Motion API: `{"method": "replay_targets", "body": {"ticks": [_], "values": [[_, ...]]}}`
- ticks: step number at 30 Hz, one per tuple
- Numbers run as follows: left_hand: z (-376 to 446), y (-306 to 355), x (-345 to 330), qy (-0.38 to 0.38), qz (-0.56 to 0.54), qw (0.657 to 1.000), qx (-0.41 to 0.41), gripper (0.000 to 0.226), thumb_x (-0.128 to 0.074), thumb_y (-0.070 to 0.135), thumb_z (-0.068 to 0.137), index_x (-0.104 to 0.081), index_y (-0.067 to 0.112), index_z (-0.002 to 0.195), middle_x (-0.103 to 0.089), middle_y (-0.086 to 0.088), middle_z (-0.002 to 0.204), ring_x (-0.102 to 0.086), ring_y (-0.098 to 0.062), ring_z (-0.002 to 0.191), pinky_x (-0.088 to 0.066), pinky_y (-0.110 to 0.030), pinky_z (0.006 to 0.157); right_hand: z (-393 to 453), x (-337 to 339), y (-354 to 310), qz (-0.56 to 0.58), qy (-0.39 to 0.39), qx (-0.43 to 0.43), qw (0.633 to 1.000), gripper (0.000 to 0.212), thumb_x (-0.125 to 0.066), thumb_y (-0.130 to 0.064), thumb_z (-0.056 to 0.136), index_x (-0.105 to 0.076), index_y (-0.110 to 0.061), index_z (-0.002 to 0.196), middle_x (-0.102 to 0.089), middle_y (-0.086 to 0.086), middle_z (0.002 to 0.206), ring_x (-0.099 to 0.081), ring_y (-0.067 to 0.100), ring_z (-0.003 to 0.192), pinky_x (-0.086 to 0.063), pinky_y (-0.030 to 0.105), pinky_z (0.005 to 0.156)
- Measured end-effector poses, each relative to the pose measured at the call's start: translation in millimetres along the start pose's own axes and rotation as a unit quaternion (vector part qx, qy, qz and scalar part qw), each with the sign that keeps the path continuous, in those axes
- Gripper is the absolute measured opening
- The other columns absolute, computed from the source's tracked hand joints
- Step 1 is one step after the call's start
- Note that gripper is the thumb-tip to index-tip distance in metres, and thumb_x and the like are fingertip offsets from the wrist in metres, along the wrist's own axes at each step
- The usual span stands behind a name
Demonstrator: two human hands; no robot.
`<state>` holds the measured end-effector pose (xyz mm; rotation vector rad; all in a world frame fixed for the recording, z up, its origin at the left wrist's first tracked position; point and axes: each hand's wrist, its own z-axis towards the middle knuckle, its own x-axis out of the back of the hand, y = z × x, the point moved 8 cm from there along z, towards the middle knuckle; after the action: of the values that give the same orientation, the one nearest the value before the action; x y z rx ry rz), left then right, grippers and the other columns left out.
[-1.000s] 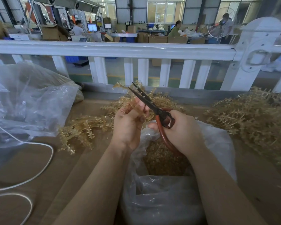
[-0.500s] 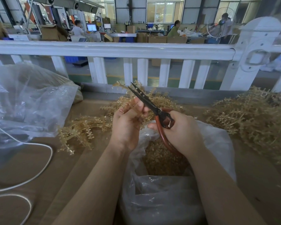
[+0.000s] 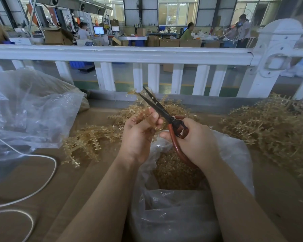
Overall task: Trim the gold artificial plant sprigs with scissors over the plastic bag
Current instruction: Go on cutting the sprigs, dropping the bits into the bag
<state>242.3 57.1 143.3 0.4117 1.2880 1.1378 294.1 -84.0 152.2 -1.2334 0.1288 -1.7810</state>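
My left hand (image 3: pixel 138 135) pinches a small gold sprig (image 3: pixel 150 119) between thumb and fingers, just above the open clear plastic bag (image 3: pixel 234 154). My right hand (image 3: pixel 198 140) grips the red handles of black-bladed scissors (image 3: pixel 157 107). The blades are slightly parted and point up and to the left, right beside my left thumb. Gold trimmings (image 3: pixel 175 172) fill the bottom of the bag below both hands.
Loose gold sprigs (image 3: pixel 89 140) lie on the brown table to the left, and a large heap (image 3: pixel 269 130) sits at the right. A big clear bag (image 3: pixel 24 110) stands far left, a white cable (image 3: pixel 42 186) loops below it, and a white railing (image 3: pixel 129 54) runs behind.
Both hands stay almost in place. My left fingers have shifted slightly on the sprig beside the blades.
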Motion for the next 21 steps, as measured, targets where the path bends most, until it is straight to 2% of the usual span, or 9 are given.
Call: {"method": "replay_targets", "body": {"ticks": [7, 10, 16, 21], "values": [[0.1, -2.7, -1.3, 0.0, 0.002, 1.0, 0.006, 0.004, -0.063, 0.007, 0.083, -0.062, 0.009, 0.081, -0.058, 0.0, 0.071, -0.057, -0.012, 0.067, -0.048, -0.022, 0.069, 0.0, 0.3, 0.0, 0.003, -0.001, 0.001, 1.0, 0.078, -0.041, -0.095, 0.059, -0.063, -0.027, 0.091, -0.063, -0.016, 0.074, -0.059, 0.0, 0.069, -0.047, 0.019, 0.06], [-0.5, -3.2, -1.1, 0.0, 0.006, 1.0, 0.009, 0.002, -0.064, 0.007, 0.083, -0.063, 0.008, 0.082, -0.058, -0.004, 0.073, -0.056, -0.013, 0.066, -0.049, -0.023, 0.069, 0.0, 0.1, 0.8, 0.001, 0.002, 0.001, 1.0, 0.08, -0.04, -0.095, 0.059, -0.064, -0.027, 0.094, -0.065, -0.016, 0.077, -0.06, 0.002, 0.071, -0.05, 0.023, 0.063], [-1.0, -4.6, -3.5, -0.008, -0.002, 1.0, 0.015, 0.003, -0.064, 0.006, 0.082, -0.065, 0.009, 0.081, -0.059, -0.004, 0.072, -0.055, -0.014, 0.065, -0.049, -0.024, 0.068, -0.4, 5.0, -2.2, 0.004, 0.026, 0.015, 1.0, 0.075, -0.036, -0.097, 0.059, -0.059, -0.032, 0.088, -0.053, -0.025, 0.068, -0.049, -0.01, 0.063, -0.034, 0.013, 0.055], [0.5, -6.4, -0.9, -0.004, -0.002, 1.0, 0.02, 0.003, -0.064, 0.007, 0.081, -0.063, 0.008, 0.084, -0.06, -0.003, 0.072, -0.056, -0.014, 0.066, -0.049, -0.023, 0.068, -0.2, 3.5, -1.2, 0.012, 0.025, 0.023, 0.999, 0.081, -0.038, -0.095, 0.061, -0.065, -0.025, 0.091, -0.065, -0.018, 0.08, -0.059, 0.002, 0.068, -0.038, 0.01, 0.059]]}}
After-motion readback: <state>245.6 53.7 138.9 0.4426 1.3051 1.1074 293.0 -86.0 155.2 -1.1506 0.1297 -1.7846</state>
